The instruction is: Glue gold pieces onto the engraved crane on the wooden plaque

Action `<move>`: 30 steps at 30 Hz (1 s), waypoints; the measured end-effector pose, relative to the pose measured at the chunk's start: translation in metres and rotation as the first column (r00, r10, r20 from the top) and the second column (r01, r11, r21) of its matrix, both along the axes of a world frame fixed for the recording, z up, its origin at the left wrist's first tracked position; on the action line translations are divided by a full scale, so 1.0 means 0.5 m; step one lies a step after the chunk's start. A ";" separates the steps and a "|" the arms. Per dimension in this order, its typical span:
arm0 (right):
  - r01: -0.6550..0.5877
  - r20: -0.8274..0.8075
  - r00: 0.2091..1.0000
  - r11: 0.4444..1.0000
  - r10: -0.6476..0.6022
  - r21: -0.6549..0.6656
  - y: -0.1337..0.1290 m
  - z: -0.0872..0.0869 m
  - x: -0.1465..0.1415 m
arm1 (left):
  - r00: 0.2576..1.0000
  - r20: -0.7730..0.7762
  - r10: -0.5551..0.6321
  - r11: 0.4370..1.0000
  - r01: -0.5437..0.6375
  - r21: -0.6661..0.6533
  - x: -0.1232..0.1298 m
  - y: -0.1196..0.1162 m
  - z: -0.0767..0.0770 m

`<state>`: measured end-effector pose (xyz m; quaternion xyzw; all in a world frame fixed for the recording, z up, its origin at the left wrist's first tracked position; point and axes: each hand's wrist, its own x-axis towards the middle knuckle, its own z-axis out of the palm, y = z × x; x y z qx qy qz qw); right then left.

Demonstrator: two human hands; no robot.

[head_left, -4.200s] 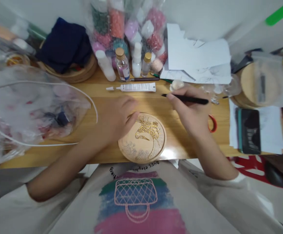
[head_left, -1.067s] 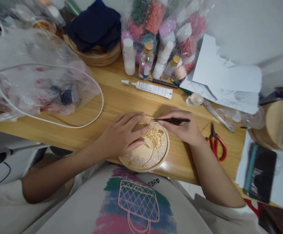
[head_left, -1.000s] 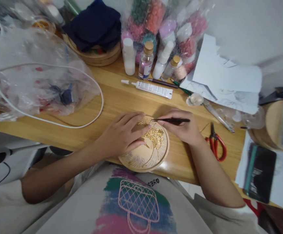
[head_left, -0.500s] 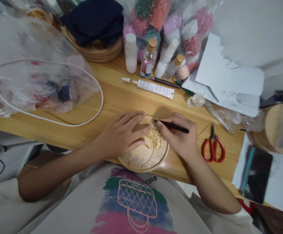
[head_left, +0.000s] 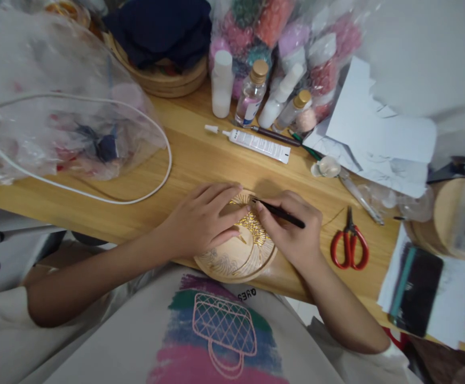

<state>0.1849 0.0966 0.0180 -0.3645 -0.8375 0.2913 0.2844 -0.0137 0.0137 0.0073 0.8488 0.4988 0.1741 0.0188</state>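
A round wooden disc (head_left: 226, 250) lies at the table's front edge, with a drawn pattern partly covered by thin gold wire (head_left: 259, 228). Flat across the disc's upper left rests my left hand (head_left: 198, 221), fingers stretched out and slightly spread, holding nothing I can see. Between thumb and fingers, my right hand (head_left: 296, 232) pinches slim black tweezers (head_left: 283, 213). Their tip touches or hovers just over the upper edge of the gold wirework; anything held in the tip is too small to make out. Red-handled scissors (head_left: 349, 242) lie to the right of this hand.
Behind the disc lie a white tube (head_left: 259, 146) and several small bottles (head_left: 251, 96). A plastic bag (head_left: 68, 112) and white cable (head_left: 168, 168) occupy the left. Paper sheets (head_left: 380, 128), a wooden round box (head_left: 442, 216) and a black phone-like slab (head_left: 418, 293) are at right.
The view has shifted slightly. The tweezers' rear end has dipped a little towards me as my right hand turned slightly; my left hand stays on the disc.
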 end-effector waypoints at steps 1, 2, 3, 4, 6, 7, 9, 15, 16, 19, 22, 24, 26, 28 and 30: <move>0.000 0.002 1.000 1.000 0.000 0.003 0.000 0.000 0.000 | 1.000 -0.004 0.001 1.000 -0.001 -0.004 0.000 0.000 0.001; 0.000 0.004 1.000 1.000 0.000 0.007 0.000 0.001 0.001 | 1.000 -0.008 0.001 1.000 -0.001 -0.007 0.000 0.000 0.002; 0.000 0.006 1.000 1.000 0.000 0.009 0.000 0.001 0.001 | 1.000 -0.011 0.002 1.000 -0.003 -0.010 0.000 0.000 0.003; -0.001 0.008 1.000 1.000 0.001 0.012 0.000 0.001 0.001 | 1.000 -0.015 0.004 1.000 -0.004 -0.013 0.000 0.000 0.004; -0.007 0.008 1.000 1.000 0.007 0.015 0.000 0.000 0.001 | 1.000 -0.024 0.013 1.000 -0.013 -0.025 0.000 -0.001 0.005; -0.010 0.008 1.000 1.000 0.010 0.014 0.000 0.000 0.001 | 1.000 -0.022 0.013 1.000 -0.014 -0.020 0.000 -0.001 0.005; -0.013 0.007 1.000 1.000 0.013 0.009 0.000 -0.001 0.000 | 1.000 -0.021 0.011 1.000 -0.012 -0.019 0.000 -0.001 0.005; -0.024 -0.003 1.000 0.999 0.024 0.021 -0.001 -0.003 0.000 | 1.000 -0.015 0.024 0.999 -0.025 -0.038 0.001 -0.001 0.004; -0.026 -0.005 1.000 0.999 0.026 0.024 0.000 -0.003 0.000 | 1.000 -0.013 0.026 0.999 -0.026 -0.036 0.001 -0.002 0.003; -0.032 -0.010 0.999 0.999 0.032 0.019 0.001 -0.002 0.000 | 1.000 -0.012 0.023 1.000 -0.023 -0.020 0.000 -0.001 -0.001; -0.037 -0.020 0.999 0.999 0.037 0.002 0.002 -0.001 -0.001 | 1.000 -0.006 0.008 1.000 -0.008 0.003 -0.001 0.000 -0.005; -0.038 -0.028 0.999 0.999 0.038 -0.004 0.003 -0.002 -0.002 | 1.000 0.002 0.006 1.000 -0.006 0.007 -0.001 0.000 -0.005; -0.037 -0.032 0.999 0.999 0.037 -0.005 0.003 -0.002 -0.002 | 1.000 0.007 0.002 1.000 -0.002 0.017 -0.001 0.000 -0.003; -0.038 -0.032 0.999 0.999 0.039 0.002 0.003 -0.002 -0.001 | 1.000 -0.004 0.012 1.000 -0.012 -0.008 -0.001 -0.001 -0.001; -0.043 -0.030 0.999 0.999 0.043 0.006 0.003 -0.002 -0.001 | 1.000 -0.018 0.022 0.999 -0.023 -0.036 0.000 -0.001 0.001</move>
